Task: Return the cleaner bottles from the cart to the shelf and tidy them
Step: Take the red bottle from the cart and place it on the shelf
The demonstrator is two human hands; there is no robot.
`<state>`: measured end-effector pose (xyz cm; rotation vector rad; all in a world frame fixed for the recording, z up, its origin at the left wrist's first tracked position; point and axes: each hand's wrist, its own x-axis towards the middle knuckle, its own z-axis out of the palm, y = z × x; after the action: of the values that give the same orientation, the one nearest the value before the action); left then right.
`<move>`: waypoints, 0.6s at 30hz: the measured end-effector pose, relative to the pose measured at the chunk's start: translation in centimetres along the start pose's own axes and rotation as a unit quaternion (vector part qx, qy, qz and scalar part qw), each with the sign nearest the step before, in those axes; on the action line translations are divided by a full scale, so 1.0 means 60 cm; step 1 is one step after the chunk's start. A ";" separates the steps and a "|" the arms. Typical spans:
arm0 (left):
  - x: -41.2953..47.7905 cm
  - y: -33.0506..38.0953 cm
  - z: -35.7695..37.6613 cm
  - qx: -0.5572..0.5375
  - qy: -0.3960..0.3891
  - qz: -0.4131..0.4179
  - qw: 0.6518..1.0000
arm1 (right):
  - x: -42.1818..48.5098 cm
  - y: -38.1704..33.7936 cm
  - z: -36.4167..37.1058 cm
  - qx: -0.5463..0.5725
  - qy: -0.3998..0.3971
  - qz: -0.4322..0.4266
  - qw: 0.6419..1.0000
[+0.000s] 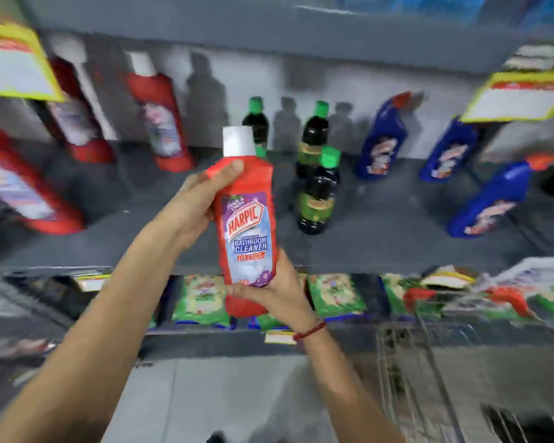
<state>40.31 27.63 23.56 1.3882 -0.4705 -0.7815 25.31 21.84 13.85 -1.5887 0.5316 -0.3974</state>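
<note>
head view: what follows is all from this one camera.
red bottle: a harpic bathroom cleaner with a white cap, upright and tipped slightly, label facing me, held in the air in front of the shelf, out past its front edge.
left hand: i grasp the bottle's upper left side, thumb laid across the red shoulder just under the cap.
right hand: i cup the bottle's base from below and the right, fingers wrapped under it; a red thread sits on that wrist.
shelf, left end: three more red bottles with white caps, standing well apart, blurred.
shelf, middle: three dark bottles with green caps, one nearer the front edge, two toward the back wall; a fourth green cap just shows behind my bottle.
shelf, right end: three blue bottles with red caps, one nearer the front edge, two behind.
shelf below: green packets in a row along its front.
cart: wire frame at the lower right corner; what lies inside is too blurred to tell.
yellow-edged tags: hanging at the upper left and upper right corners.
</note>
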 end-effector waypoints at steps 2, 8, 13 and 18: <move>-0.011 0.018 -0.064 -0.010 0.006 0.032 0.999 | 0.030 -0.017 0.055 -0.008 -0.044 -0.024 0.999; -0.024 0.060 -0.194 -0.028 -0.003 0.152 0.988 | 0.142 -0.046 0.169 -0.059 -0.101 -0.067 0.991; 0.009 0.052 -0.261 0.021 -0.033 0.161 0.986 | 0.217 -0.063 0.216 -0.146 -0.085 -0.092 0.981; 0.031 0.040 -0.284 0.014 -0.026 0.145 0.989 | 0.249 -0.050 0.230 -0.182 -0.083 -0.079 0.977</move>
<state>54.15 37.98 23.07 1.2902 -0.7088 -0.5748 45.60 25.11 14.68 -2.0068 0.3635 -0.2917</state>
